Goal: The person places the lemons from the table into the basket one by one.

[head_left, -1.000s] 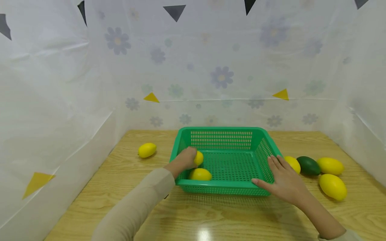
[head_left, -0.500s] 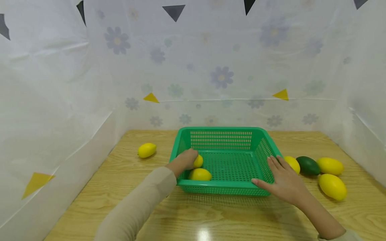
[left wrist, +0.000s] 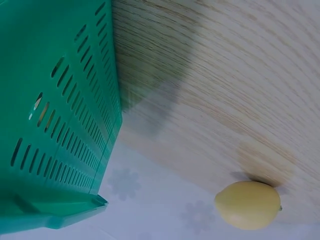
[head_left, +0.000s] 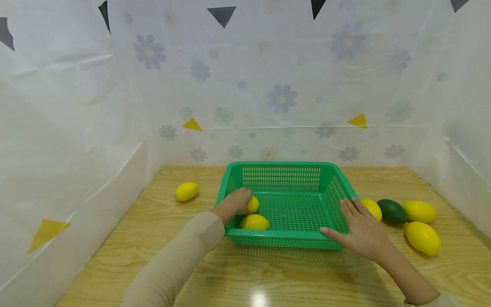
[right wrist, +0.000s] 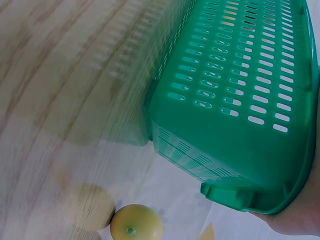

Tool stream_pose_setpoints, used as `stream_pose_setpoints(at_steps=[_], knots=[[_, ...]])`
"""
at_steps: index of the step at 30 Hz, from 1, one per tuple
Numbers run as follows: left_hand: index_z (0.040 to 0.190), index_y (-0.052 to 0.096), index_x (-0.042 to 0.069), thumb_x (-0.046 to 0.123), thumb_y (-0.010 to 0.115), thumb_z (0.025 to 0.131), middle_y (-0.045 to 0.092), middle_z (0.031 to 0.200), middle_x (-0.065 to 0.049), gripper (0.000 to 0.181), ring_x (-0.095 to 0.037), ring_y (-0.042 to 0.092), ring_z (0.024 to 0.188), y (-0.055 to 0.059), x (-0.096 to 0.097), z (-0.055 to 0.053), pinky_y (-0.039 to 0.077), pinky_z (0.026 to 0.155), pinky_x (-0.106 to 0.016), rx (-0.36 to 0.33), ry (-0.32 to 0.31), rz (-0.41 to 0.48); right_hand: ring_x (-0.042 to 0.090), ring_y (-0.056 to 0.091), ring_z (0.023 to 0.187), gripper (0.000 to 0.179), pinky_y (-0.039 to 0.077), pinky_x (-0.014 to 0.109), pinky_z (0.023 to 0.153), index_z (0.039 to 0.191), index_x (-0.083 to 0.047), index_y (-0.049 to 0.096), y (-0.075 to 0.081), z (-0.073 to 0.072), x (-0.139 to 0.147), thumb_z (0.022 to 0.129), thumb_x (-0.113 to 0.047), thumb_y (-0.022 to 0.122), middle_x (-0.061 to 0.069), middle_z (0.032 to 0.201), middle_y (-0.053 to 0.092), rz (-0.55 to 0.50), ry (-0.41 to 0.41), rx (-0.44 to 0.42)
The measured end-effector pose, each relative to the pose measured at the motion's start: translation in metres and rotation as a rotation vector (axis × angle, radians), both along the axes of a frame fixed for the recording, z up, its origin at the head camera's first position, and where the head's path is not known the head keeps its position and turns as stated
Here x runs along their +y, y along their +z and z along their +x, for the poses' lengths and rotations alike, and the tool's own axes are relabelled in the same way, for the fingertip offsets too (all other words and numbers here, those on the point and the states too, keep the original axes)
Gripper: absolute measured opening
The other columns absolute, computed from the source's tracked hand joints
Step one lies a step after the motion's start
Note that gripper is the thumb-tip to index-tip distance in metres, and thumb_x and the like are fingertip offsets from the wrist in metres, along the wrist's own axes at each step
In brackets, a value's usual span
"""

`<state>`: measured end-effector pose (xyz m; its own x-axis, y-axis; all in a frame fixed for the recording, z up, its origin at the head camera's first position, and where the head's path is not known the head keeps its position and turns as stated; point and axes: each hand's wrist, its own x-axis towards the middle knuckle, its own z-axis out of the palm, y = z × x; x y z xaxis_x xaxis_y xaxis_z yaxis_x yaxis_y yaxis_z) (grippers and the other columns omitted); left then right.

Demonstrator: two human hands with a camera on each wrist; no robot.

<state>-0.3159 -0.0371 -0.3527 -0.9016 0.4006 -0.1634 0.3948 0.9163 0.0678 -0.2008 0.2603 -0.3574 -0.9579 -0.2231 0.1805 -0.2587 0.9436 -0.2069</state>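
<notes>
In the head view my left hand point(head_left: 238, 200) reaches over the left wall of a green plastic basket point(head_left: 284, 234). It holds a yellow lemon point(head_left: 253, 205) low inside, with its fingertips hidden behind the hand and fruit. A second lemon point(head_left: 255, 222) lies just in front of that one, in the basket's near left corner. My right hand point(head_left: 362, 234) rests on the basket's right rim near the front corner, fingers straight and thumb spread along the front edge. The right wrist view catches part of this hand point(right wrist: 300, 215) at the rim.
One lemon point(head_left: 187, 191) lies on the wooden table point(head_left: 284, 277) left of the basket. To the right are a partly covered lemon point(head_left: 372, 209), a dark green avocado-shaped fruit point(head_left: 392, 211) and two more lemons, one behind point(head_left: 420, 212) and one nearer point(head_left: 423, 238). White patterned sheeting surrounds the table.
Over the second, my left hand and its lemon have come slightly lower and nearer the front inside the basket. In the last half second they barely move. My right hand stays still.
</notes>
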Motion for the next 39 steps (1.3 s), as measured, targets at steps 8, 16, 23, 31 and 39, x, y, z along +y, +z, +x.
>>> stream_pose_setpoints(at_steps=[8, 16, 23, 31, 39], knots=[[0.130, 0.050, 0.001, 0.020, 0.063, 0.089, 0.054, 0.129, -0.013, 0.047, -0.024, 0.053, 0.117, 0.006, 0.001, 0.001, 0.048, 0.095, -0.034, -0.025, 0.008, 0.056, 0.049, 0.019, 0.135, 0.096, 0.021, 0.064, 0.105, 0.140, 0.012, 0.029, 0.000, -0.001, 0.000, 0.083, -0.062, 0.053, 0.033, 0.145, 0.026, -0.006, 0.000, -0.007], [0.134, 0.048, 0.004, 0.026, 0.059, 0.092, 0.049, 0.138, -0.012, 0.049, -0.027, 0.043, 0.130, 0.013, -0.005, 0.004, 0.042, 0.104, -0.038, 0.065, -0.028, 0.141, 0.049, 0.019, 0.135, 0.096, 0.021, 0.064, 0.105, 0.140, 0.013, 0.029, 0.000, 0.000, 0.000, 0.083, -0.062, 0.053, 0.034, 0.145, 0.027, -0.003, -0.001, -0.005], [0.128, 0.054, 0.003, 0.025, 0.061, 0.090, 0.054, 0.131, -0.015, 0.044, -0.029, 0.050, 0.122, 0.012, -0.015, 0.004, 0.046, 0.098, -0.039, 0.215, -0.024, 0.247, 0.049, 0.019, 0.135, 0.096, 0.020, 0.064, 0.105, 0.140, 0.012, 0.028, 0.001, 0.001, -0.001, 0.083, -0.062, 0.052, 0.033, 0.145, 0.026, -0.004, 0.000, -0.010], [0.127, 0.054, 0.001, 0.026, 0.061, 0.090, 0.053, 0.129, -0.017, 0.045, -0.031, 0.053, 0.117, 0.012, -0.031, 0.008, 0.049, 0.094, -0.043, 0.360, 0.064, 0.374, 0.049, 0.019, 0.136, 0.097, 0.020, 0.064, 0.106, 0.141, 0.012, 0.027, 0.002, 0.000, -0.002, 0.083, -0.063, 0.052, 0.033, 0.146, 0.024, -0.007, -0.001, -0.020], [0.122, 0.057, 0.000, 0.024, 0.063, 0.089, 0.058, 0.122, -0.019, 0.042, -0.032, 0.058, 0.109, 0.009, -0.045, 0.009, 0.052, 0.088, -0.043, 0.464, 0.078, 0.457, 0.050, 0.019, 0.135, 0.098, 0.020, 0.063, 0.106, 0.140, 0.013, 0.027, 0.001, 0.001, -0.001, 0.083, -0.062, 0.053, 0.034, 0.146, 0.024, -0.011, -0.003, -0.016]])
